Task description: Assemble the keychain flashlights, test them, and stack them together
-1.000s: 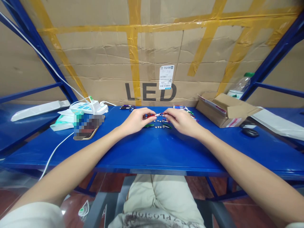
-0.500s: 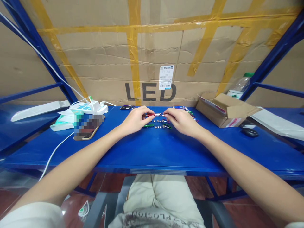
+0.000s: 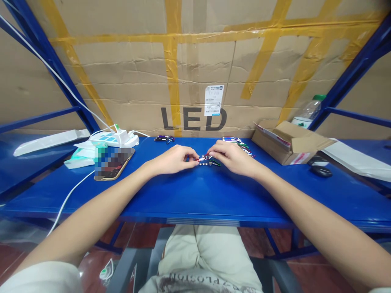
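My left hand (image 3: 175, 159) is closed in a pinch on a small keychain flashlight (image 3: 202, 159), red with a silver end. From the other side, my right hand (image 3: 231, 156) pinches the end of the same flashlight, where a small clip seems to hang; the fingers partly hide it. Just below and behind it on the blue table, a few round silver button cells (image 3: 205, 164) lie in a row. A green carabiner clip (image 3: 215, 162) rests beside them, under my right fingers. Any tube parts beneath my left hand are hidden.
Several coloured keychain flashlights (image 3: 232, 139) lie at the back right, and a few dark ones (image 3: 164, 138) at the back left. An open cardboard box (image 3: 293, 142) and black mouse (image 3: 321, 171) are to the right. Leftward are a phone (image 3: 117, 165) and power strip (image 3: 120, 138).
Both hands have come slightly lower and nearer me with the flashlight, which is now tilted instead of level. The green tube and some of the button cells are now covered.
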Demonstrator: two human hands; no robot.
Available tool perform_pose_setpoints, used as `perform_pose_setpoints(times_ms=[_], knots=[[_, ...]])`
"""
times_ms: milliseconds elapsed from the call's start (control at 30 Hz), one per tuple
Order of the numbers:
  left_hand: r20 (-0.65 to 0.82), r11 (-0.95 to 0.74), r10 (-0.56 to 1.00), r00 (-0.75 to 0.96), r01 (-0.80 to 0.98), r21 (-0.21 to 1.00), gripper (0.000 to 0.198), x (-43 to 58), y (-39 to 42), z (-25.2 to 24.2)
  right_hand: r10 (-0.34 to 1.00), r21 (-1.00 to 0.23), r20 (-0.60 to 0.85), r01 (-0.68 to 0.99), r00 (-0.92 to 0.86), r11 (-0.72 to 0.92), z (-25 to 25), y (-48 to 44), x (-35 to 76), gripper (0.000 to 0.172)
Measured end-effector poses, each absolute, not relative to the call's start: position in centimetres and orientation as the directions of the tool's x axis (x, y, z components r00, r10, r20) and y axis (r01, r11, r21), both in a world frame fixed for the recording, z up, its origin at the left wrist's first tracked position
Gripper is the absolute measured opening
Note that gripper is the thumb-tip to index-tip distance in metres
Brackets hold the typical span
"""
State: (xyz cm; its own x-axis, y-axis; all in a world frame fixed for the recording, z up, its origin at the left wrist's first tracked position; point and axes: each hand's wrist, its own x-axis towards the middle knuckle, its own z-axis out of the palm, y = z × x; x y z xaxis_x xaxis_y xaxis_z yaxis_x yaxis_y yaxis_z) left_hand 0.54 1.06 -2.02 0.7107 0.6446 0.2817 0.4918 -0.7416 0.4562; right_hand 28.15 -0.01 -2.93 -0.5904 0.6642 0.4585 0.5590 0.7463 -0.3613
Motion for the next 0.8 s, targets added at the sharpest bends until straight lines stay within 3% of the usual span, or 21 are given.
perform_pose_setpoints(times_ms=[167, 333, 500, 800], knots=[[0.228, -0.732, 0.641, 0.733, 0.493, 0.471, 0.023, 0.4, 0.7, -1.6, 0.745, -0.573, 0.334, 0.502, -0.578, 0.647, -2.5, -0.7, 27.9, 0.019], [0.094, -0.689, 0.625, 0.775, 0.492, 0.532, 0.021, 0.2, 0.5, -1.1, 0.738, -0.681, 0.187, 0.456, -0.648, 0.573, -2.3, -1.1, 28.0, 0.019], [0.036, -0.678, 0.590, 0.806, 0.471, 0.564, 0.020, 0.0, 0.4, -1.0, 0.671, -0.687, 0.039, 0.467, -0.741, 0.556, -2.1, -0.9, 28.3, 0.024], [-0.019, -0.668, 0.579, 0.815, 0.487, 0.562, 0.015, 0.2, 0.2, -1.0, 0.634, -0.652, -0.037, 0.500, -0.772, 0.570, -1.4, -1.2, 28.3, 0.029]])
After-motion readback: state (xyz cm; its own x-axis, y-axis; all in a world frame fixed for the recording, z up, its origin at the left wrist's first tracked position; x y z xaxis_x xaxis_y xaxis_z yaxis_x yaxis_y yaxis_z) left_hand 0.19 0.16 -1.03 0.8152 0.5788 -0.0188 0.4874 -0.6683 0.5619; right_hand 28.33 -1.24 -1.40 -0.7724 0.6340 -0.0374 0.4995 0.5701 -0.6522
